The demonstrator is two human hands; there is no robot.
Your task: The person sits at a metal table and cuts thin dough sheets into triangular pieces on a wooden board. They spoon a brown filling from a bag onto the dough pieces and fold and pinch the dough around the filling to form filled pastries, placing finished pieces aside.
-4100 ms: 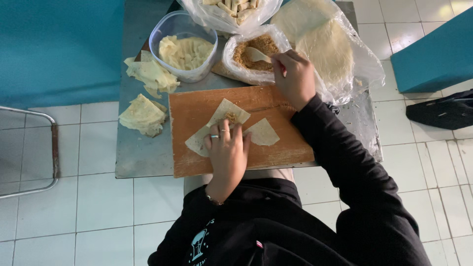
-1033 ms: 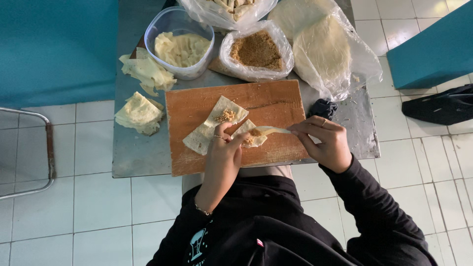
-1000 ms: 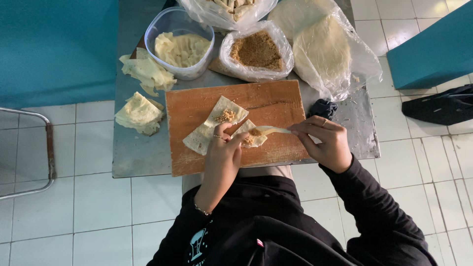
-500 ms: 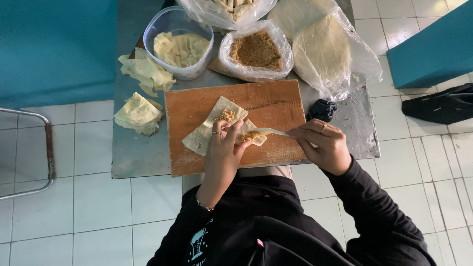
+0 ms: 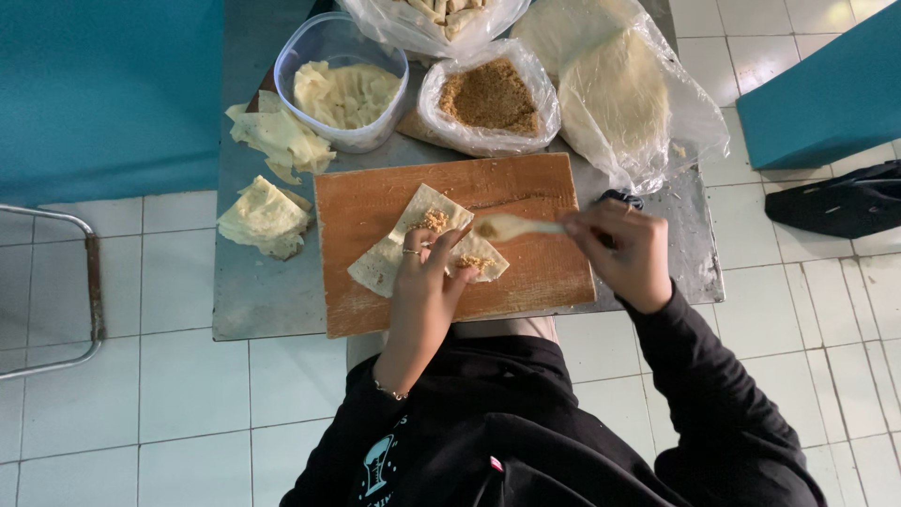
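My left hand (image 5: 424, 282) presses flat, fingers spread, on the wrappers (image 5: 413, 239) lying on the board (image 5: 526, 272). My right hand (image 5: 621, 249) has its fingers closed around a spoon (image 5: 511, 226), its bowl just over the wrappers beside a little brown filling (image 5: 434, 222).

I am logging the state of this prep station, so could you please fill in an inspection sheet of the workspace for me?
Surface: grey metal table carrying a wooden cutting board.
Job's things: pastry wrappers on the board with brown filling spooned on; spoon; bag of brown filling.
Clutter: clear tub of dough scraps; loose scrap piles; bagged round wrappers; a further bag at the far edge.
Grippers: left hand has its fingers on the wrappers; right hand holds the spoon.
Cables: nothing seen.
Surroundings: white tiled floor; teal wall; metal chair frame; dark bag on the floor.
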